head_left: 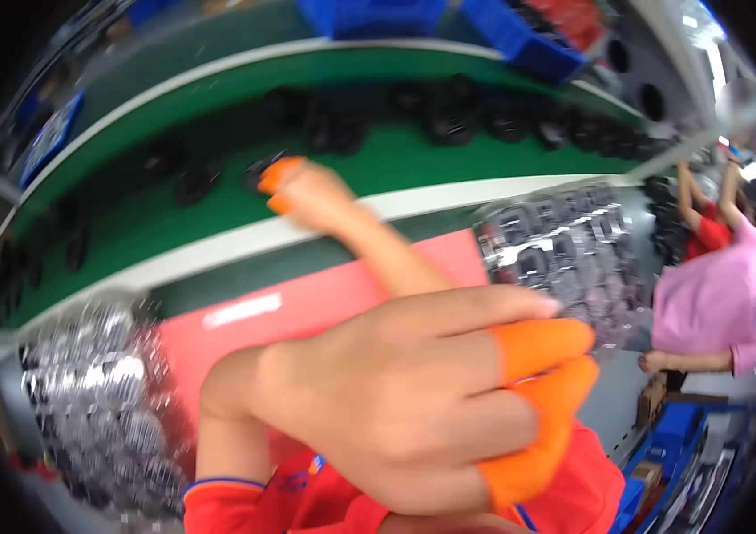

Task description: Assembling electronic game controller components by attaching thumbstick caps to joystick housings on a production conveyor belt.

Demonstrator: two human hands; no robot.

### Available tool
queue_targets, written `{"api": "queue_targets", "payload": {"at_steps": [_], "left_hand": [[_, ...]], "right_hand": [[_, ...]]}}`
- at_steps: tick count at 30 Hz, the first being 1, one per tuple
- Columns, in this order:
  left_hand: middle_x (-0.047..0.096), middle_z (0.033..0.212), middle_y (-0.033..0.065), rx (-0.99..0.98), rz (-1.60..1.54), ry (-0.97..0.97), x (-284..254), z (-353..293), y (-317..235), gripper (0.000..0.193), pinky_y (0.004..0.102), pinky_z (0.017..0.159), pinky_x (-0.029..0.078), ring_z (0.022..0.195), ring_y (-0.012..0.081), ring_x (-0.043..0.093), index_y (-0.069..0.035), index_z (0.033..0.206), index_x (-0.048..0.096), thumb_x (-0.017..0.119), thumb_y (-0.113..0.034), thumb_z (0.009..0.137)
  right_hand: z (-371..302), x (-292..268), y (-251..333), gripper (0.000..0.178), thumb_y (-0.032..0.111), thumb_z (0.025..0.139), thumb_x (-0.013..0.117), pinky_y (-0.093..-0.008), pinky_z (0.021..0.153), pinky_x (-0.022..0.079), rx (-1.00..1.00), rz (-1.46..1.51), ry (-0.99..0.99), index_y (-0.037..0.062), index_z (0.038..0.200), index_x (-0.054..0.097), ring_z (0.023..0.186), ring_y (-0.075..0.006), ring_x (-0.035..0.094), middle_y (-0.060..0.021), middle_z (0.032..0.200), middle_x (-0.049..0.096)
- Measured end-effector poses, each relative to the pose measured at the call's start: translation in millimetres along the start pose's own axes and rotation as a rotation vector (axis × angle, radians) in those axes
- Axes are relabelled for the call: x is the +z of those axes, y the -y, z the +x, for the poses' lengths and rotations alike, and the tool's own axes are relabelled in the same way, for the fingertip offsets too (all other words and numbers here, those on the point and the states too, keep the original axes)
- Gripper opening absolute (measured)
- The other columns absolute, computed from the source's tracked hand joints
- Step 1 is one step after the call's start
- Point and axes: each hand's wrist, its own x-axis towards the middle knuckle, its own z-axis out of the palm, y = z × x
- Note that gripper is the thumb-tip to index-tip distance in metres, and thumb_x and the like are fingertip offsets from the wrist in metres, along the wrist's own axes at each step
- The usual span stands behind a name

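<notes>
My left hand [413, 400] is large in the near foreground, its back toward me and its fingers pointing right. Orange finger covers sit on several of its fingers, which are curled; whatever they hold, if anything, is hidden beneath. Farther off, my right hand [311, 196] reaches over to the green belt [369, 169], also with orange finger covers. Its fingertips are closed on a small black part [259, 171] at the belt; motion blur hides the part's exact kind.
More black parts [452, 126] lie along the belt. Stacked clear plastic trays stand at the left [102, 400] and right [565, 258] of a red mat [324, 294]. Blue bins [520, 40] line the far side. At the right is another person in a pink top [716, 303].
</notes>
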Motion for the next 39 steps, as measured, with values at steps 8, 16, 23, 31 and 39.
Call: {"api": "queue_targets", "payload": {"at_steps": [8,16,23,31,39], "left_hand": [[0.061,0.085,0.0149,-0.337,0.162,0.022,-18,-31,-20,0.008,0.0375,0.074,0.053,0.083,0.0285,0.063,-0.002,0.078,0.062,0.059,-0.010,0.076],[0.061,0.085,0.0154,-0.422,0.107,0.008,-48,-58,-38,0.009,0.0379,0.073,0.052,0.082,0.0296,0.062,-0.002,0.079,0.062,0.058,-0.010,0.076],[0.060,0.085,0.0159,-0.451,0.062,0.014,-90,-77,-40,0.010,0.0382,0.072,0.051,0.081,0.0306,0.061,-0.002,0.080,0.062,0.058,-0.010,0.076],[0.060,0.085,0.0164,-0.540,0.073,0.050,-100,-85,-43,0.011,0.0385,0.070,0.051,0.080,0.0317,0.061,-0.002,0.082,0.063,0.057,-0.010,0.075],[0.060,0.085,0.0169,-0.685,0.120,0.093,-115,-88,-45,0.013,0.0388,0.069,0.050,0.080,0.0328,0.060,-0.002,0.083,0.063,0.057,-0.010,0.075]], "right_hand": [[0,0,6,0.029,0.013,0.081,0.060,-0.0373,0.091,0.044,0.057,0.054,0.063,0.0032,0.108,0.063,0.106,-0.0304,0.054,-0.0140,0.109,0.061],[0,-5,10,0.028,0.014,0.082,0.059,-0.0377,0.092,0.043,0.091,0.026,0.077,0.0043,0.109,0.063,0.107,-0.0304,0.054,-0.0149,0.109,0.061],[0,-6,12,0.028,0.013,0.083,0.058,-0.0383,0.097,0.040,0.115,0.047,0.090,0.0028,0.109,0.063,0.109,-0.0306,0.053,-0.0146,0.111,0.060],[5,-4,11,0.028,0.013,0.083,0.058,-0.0383,0.097,0.040,0.116,0.061,0.089,0.0039,0.109,0.064,0.108,-0.0308,0.053,-0.0149,0.112,0.059],[7,-15,27,0.028,0.017,0.083,0.059,-0.0387,0.093,0.043,0.116,-0.006,0.115,0.0054,0.108,0.064,0.102,-0.0320,0.056,-0.0160,0.107,0.061]]}}
